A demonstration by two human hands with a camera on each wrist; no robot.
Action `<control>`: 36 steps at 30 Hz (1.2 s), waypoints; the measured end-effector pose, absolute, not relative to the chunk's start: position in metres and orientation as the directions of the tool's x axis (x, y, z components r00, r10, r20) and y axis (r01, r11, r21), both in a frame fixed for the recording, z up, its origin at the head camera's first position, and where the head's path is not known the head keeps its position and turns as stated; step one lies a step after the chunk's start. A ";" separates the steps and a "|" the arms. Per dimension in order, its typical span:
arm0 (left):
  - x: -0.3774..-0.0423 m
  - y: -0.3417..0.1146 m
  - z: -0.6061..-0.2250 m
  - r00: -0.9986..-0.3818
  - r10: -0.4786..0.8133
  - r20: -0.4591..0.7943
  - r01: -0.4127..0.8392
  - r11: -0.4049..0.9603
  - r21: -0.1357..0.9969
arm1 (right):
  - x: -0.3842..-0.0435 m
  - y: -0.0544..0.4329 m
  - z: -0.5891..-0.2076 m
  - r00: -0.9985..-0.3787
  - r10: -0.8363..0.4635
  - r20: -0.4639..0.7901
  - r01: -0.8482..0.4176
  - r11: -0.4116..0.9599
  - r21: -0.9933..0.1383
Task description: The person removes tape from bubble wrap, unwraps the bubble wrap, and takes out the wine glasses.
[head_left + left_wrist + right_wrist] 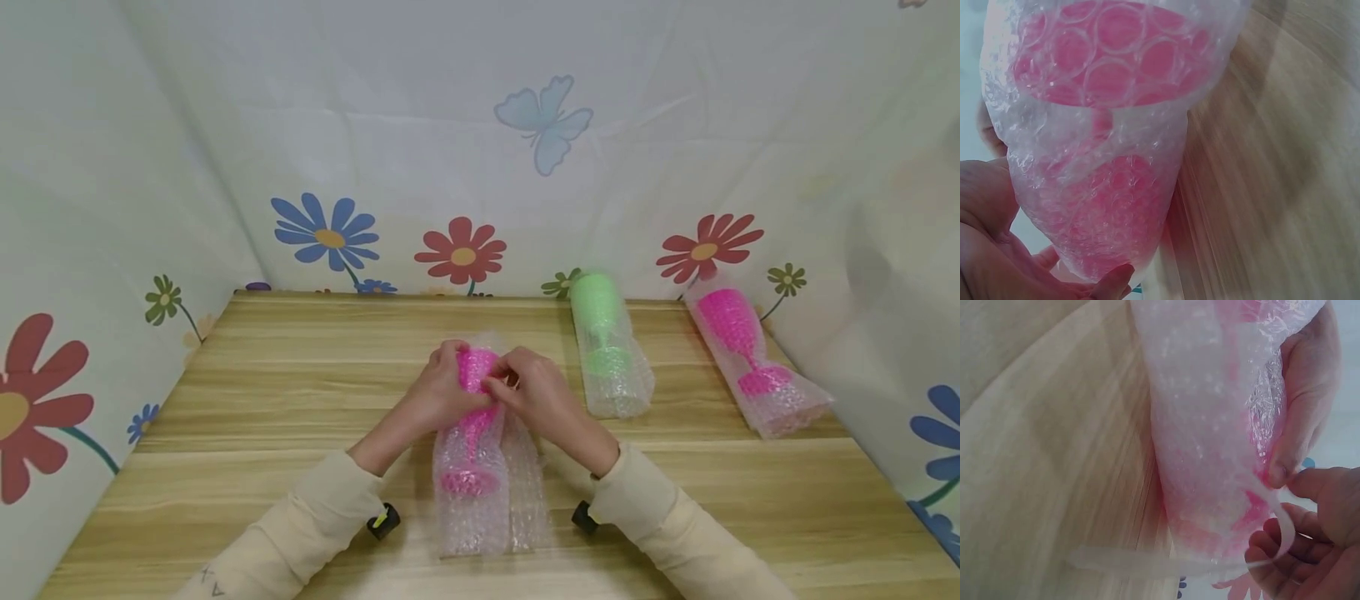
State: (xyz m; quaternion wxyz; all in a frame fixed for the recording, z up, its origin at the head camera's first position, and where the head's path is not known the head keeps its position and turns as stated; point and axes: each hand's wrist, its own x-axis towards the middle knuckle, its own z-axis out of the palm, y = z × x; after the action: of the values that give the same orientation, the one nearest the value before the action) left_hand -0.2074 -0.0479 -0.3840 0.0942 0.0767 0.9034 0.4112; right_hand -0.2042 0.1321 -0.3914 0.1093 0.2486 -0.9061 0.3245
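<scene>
A pink goblet (470, 481) in bubble wrap (472, 533) lies in front of me with its foot toward me. My left hand (441, 390) grips the cup end from the left; in the left wrist view, fingers (1113, 282) curl round the wrapped rim. On the other side, my right hand (543, 400) pinches the edge of the wrap near the cup. In the right wrist view, a thin whitish strip (1286, 531) loops through the right fingers; whether it is tape or wrap edge I cannot tell. The two thumbs are close together.
A green goblet (597, 304) in bubble wrap lies at the back right of the wooden table (300, 333). Farther right lies another wrapped pink goblet (731, 321). Flower-printed cloth (450, 125) stands behind the table and along its sides.
</scene>
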 end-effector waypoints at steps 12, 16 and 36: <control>-0.205 -0.043 -0.383 -0.977 0.203 -0.056 0.103 0.694 0.713 | -0.201 0.116 -0.376 -0.901 -0.307 0.306 -0.424 0.772 -0.474; -0.204 -0.042 -0.384 -0.977 0.205 -0.053 0.107 0.695 0.711 | -0.201 0.115 -0.376 -0.902 -0.297 0.313 -0.418 0.780 -0.465; -0.203 -0.044 -0.386 -0.982 0.173 -0.075 0.060 0.666 0.743 | -0.208 0.126 -0.383 -0.972 -0.078 0.221 -0.231 0.476 -0.848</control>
State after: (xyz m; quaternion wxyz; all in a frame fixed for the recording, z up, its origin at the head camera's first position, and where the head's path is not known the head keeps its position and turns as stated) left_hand -0.2026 -0.0442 -0.3855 0.0695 0.0640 0.9101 0.4034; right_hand -0.2080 0.1259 -0.3832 0.0761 0.0902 -0.8558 0.5037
